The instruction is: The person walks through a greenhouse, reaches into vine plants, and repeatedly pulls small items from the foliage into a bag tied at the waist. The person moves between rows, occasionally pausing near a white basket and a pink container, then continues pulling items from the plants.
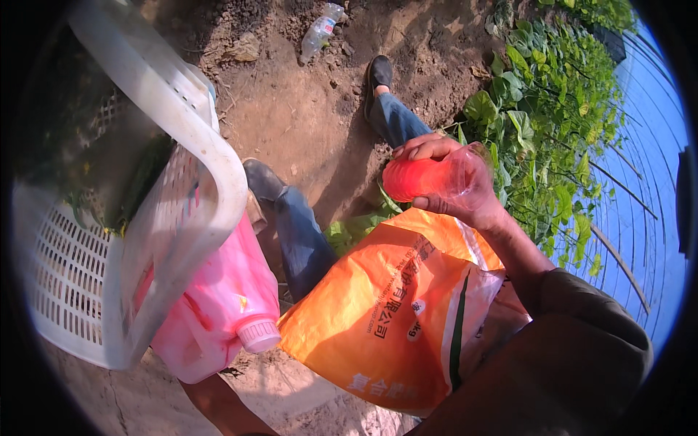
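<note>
My right hand (452,180) grips a clear plastic container (411,177) holding red liquid, with fingers on one side and the thumb on the other. Below it, an orange woven-plastic sack (354,310) bearing printed writing lies across the front of my body. To the left is a large pink-stained plastic jug (218,305) with its ribbed cap (258,333) on. The jug is beside a white slotted plastic crate (71,272), partly behind its rim. My left forearm (218,403) passes behind the jug, so the left hand is hidden.
Dark green produce (144,180), blurred, is in the crate. A clear plastic bottle (319,35) lies on the bare soil (289,109) ahead. Leafy vines (545,125) grow at the right, before a blue ribbed covering (649,180). My shoes (380,71) stand on the soil.
</note>
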